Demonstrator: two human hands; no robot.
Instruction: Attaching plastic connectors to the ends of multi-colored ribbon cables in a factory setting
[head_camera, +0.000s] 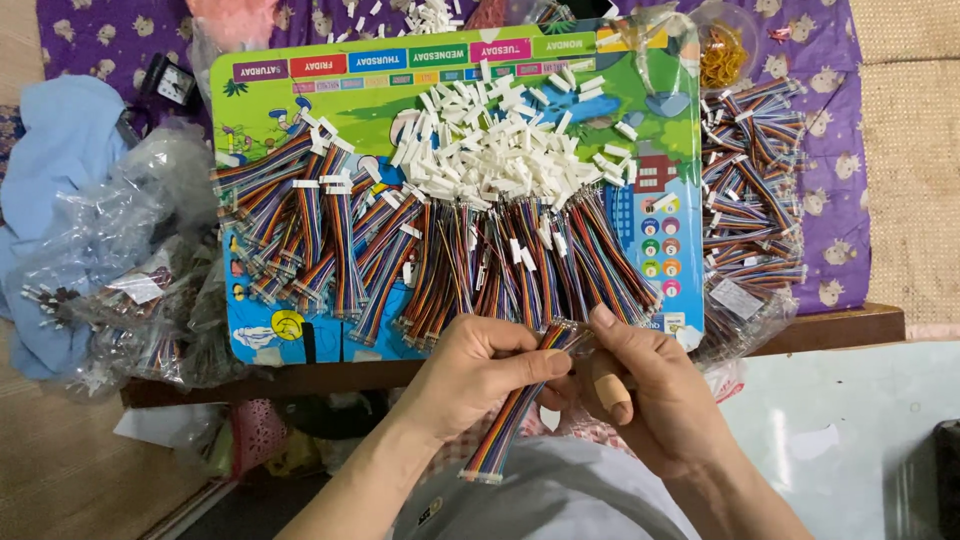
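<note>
My left hand (478, 368) pinches a bundle of rainbow ribbon cables (515, 412) that hangs down toward my lap. My right hand (640, 385), with a bandage on one finger, holds the upper end of the same bundle at its tip (566, 335), thumb pressed on top. Just beyond my hands lie rows of more rainbow cables (450, 262) on a colourful printed board (370, 90). A heap of small white plastic connectors (500, 140) sits in the board's middle.
A second pile of finished cables (750, 180) lies at the right on purple cloth. Clear plastic bags (130, 270) with more cables are at the left beside blue fabric. A bowl of yellow rubber bands (722, 50) stands at top right.
</note>
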